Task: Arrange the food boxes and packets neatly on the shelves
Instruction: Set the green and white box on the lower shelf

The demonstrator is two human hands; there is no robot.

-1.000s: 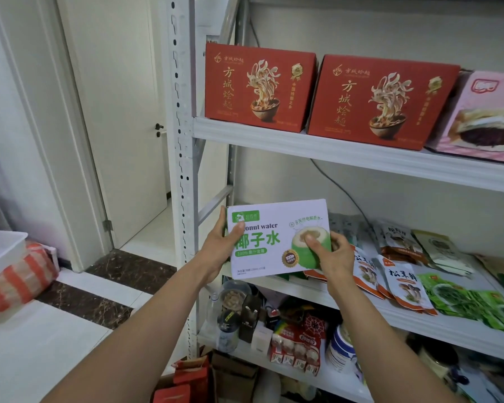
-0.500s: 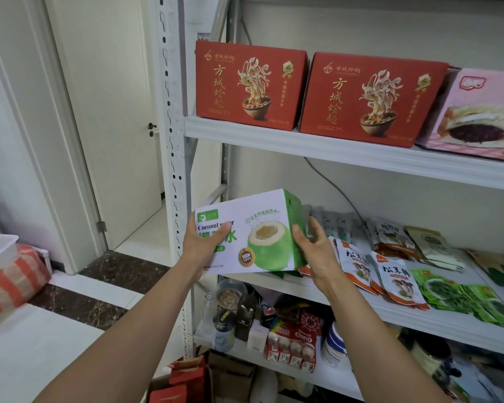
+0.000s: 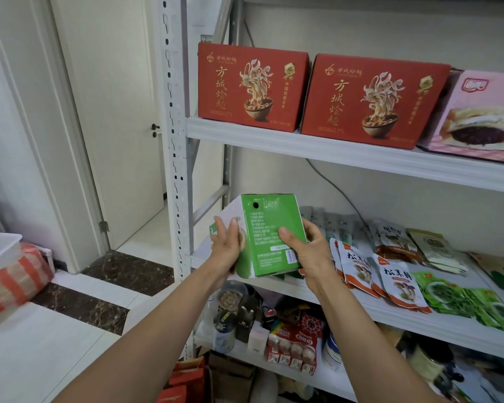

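Green side panel faces the camera: the coconut-water box [image 3: 269, 234], mid-frame before the middle shelf [image 3: 419, 318], is pinched by the right grip [image 3: 306, 248]. The left grip [image 3: 227, 245] lies flat against its white face, probably to turn it for shelving.

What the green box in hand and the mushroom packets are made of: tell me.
The green box looks like printed paperboard, faintly glossy: crisp folds, whitish worn lower corner. The mushroom packets look like glossy plastic film: wrinkled, limp, catching light.
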